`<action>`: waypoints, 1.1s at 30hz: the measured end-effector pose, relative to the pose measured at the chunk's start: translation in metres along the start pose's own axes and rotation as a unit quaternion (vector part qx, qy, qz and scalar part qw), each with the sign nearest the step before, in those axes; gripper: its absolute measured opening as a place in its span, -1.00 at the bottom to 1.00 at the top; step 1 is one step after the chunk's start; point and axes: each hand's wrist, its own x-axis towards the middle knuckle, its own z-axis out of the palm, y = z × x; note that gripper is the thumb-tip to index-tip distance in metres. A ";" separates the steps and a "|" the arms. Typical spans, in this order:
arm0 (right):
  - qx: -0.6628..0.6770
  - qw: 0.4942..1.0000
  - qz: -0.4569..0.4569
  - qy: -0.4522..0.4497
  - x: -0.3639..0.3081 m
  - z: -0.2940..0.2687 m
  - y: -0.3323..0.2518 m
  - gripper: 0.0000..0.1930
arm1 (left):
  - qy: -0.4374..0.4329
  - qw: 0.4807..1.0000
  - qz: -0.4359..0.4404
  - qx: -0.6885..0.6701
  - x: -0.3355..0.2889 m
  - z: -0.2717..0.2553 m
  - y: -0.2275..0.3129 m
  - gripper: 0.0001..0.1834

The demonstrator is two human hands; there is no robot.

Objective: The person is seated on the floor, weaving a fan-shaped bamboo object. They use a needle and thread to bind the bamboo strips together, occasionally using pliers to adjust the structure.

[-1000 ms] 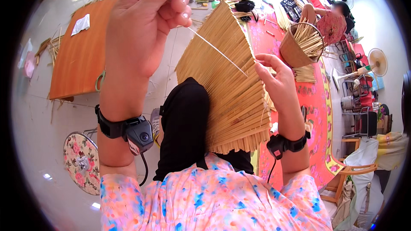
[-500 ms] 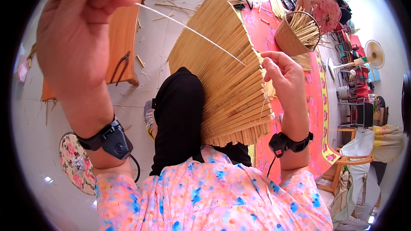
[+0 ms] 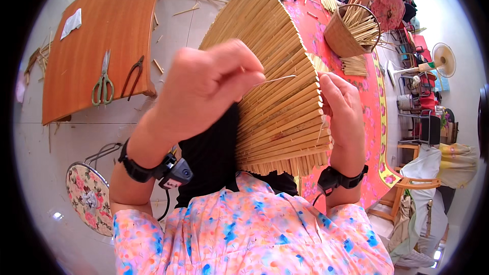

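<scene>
Stitched stick mat [image 3: 285,109] over my lap. Left hand [image 3: 206,91] pinches the white cord [image 3: 277,79]; right hand [image 3: 342,102] curls at mat's right edge, can't tell if gripping. Overpulling could snap the cord; slack could loosen sticks.

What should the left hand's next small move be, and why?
Probably a gentle pull away from the slatted mat: the pale strand between the left hand and the mat curves, suggesting slack, while the right hand is at the mat's right edge.
</scene>
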 end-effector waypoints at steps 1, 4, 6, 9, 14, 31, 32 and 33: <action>-0.017 1.000 0.006 -0.008 0.002 -0.001 -0.002 -0.64 | -0.010 1.000 0.009 0.020 0.000 0.007 -0.006 -0.96; -0.049 0.998 0.007 -0.024 0.009 -0.002 -0.006 -0.66 | -0.043 0.998 0.013 0.055 0.001 0.021 -0.018 -0.93; -0.072 0.997 0.003 -0.028 0.014 -0.002 -0.009 -0.68 | -0.050 0.996 0.030 0.064 0.002 0.025 -0.023 -0.91; -0.122 0.992 -0.005 -0.036 0.021 -0.002 -0.016 -0.72 | -0.052 0.994 0.052 0.085 0.004 0.028 -0.026 -0.89; -0.188 0.981 -0.026 -0.044 0.026 -0.001 -0.021 -0.75 | -0.062 0.989 0.067 0.117 0.006 0.027 -0.024 -0.85; -0.263 0.959 -0.105 -0.035 0.028 0.000 -0.020 -0.70 | -0.088 0.981 0.075 0.157 0.010 0.027 -0.018 -0.86; -0.266 0.957 -0.111 -0.034 0.029 0.000 -0.019 -0.70 | -0.088 0.980 0.075 0.159 0.011 0.027 -0.018 -0.86; -0.261 0.959 -0.101 -0.035 0.028 0.001 -0.020 -0.70 | -0.088 0.980 0.074 0.162 0.011 0.027 -0.018 -0.86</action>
